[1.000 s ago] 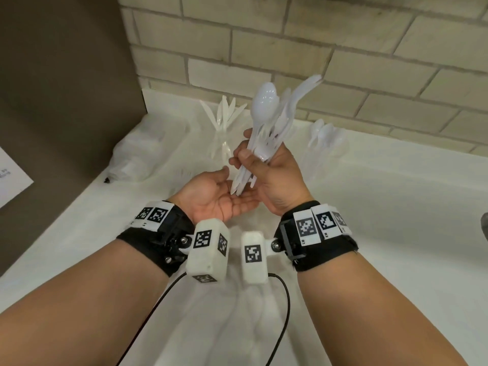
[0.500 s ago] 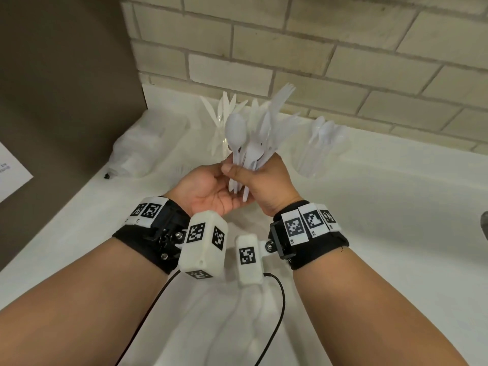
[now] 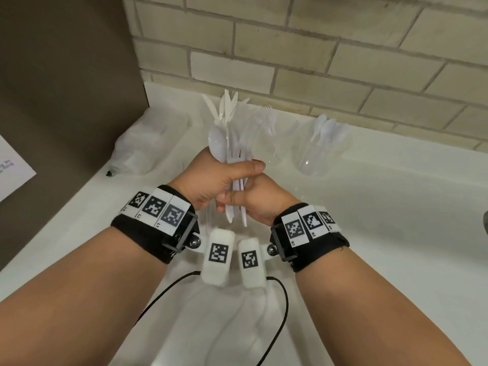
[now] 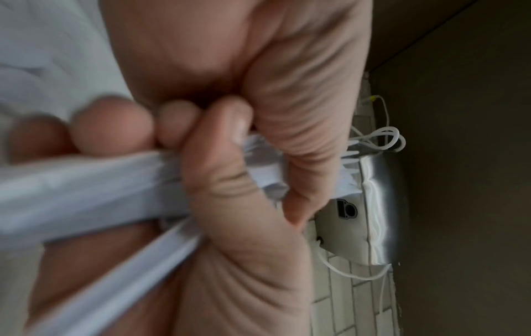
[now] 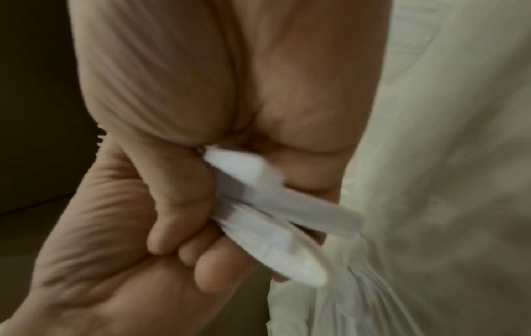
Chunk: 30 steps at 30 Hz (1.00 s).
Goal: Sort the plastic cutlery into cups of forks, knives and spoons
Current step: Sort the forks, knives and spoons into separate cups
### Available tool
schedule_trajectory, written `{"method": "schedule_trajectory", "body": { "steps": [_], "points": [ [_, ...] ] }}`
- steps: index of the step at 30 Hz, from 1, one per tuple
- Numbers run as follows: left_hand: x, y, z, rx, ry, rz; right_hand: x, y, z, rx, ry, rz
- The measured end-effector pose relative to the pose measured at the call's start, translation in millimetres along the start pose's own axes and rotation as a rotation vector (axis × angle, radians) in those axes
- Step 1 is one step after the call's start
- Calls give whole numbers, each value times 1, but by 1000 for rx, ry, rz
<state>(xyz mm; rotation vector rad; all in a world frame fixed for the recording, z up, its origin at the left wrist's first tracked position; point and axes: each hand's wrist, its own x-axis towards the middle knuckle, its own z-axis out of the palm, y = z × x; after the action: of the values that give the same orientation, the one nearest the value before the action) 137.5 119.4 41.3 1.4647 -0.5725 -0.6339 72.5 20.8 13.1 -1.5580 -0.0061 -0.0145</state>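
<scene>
A mixed bundle of white plastic cutlery [image 3: 232, 149] stands nearly upright between both hands, above the white table [image 3: 396, 207]. My left hand [image 3: 211, 178] wraps round its middle, thumb across the front. My right hand [image 3: 264, 204] grips the handle ends just below, which stick out toward me. In the left wrist view the bundle [image 4: 86, 188] runs under the thumb; in the right wrist view the handles [image 5: 258, 218] show blurred. Behind stand three clear cups: knives [image 3: 227, 112], forks [image 3: 266, 133], spoons [image 3: 322, 151].
A crumpled clear plastic bag [image 3: 148, 143] lies at the back left of the table. A brick wall [image 3: 317, 62] closes the back and a brown panel [image 3: 66, 75] the left. A paper sheet [image 3: 13, 173] lies far left. Black cables [image 3: 280, 313] hang from the wrist cameras.
The bundle has come down from a raised, tilted hold to near upright. My left hand, open below it before, now grips it; the right hand has slid to the handle ends.
</scene>
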Motion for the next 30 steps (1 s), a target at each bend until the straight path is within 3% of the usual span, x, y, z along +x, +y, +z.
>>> {"method": "schedule_trajectory", "body": {
  "steps": [3,8,15,17,20,22,25,27,30],
  "points": [
    [-3,-1,4,-20,28,45,-1,1,1,20,19,49],
    [1,-9,4,3,97,115,4,0,1,-233,176,202],
    [-3,-7,4,19,-30,56,-1,-10,8,-233,112,126],
    [-1,-8,4,-112,61,27,2,-9,6,-344,122,132],
    [6,-9,-3,-311,345,41,2,-16,-4,-443,204,194],
    [11,-16,-11,-200,427,70,2,-25,-11,-473,359,157],
    [15,-28,-14,-31,379,20,7,-37,-12,-472,598,-38],
    [16,-34,-12,121,344,27,11,-43,-10,-447,620,-141],
    [17,-36,-8,277,327,51,15,-48,-4,-542,573,-134]
  ]
}}
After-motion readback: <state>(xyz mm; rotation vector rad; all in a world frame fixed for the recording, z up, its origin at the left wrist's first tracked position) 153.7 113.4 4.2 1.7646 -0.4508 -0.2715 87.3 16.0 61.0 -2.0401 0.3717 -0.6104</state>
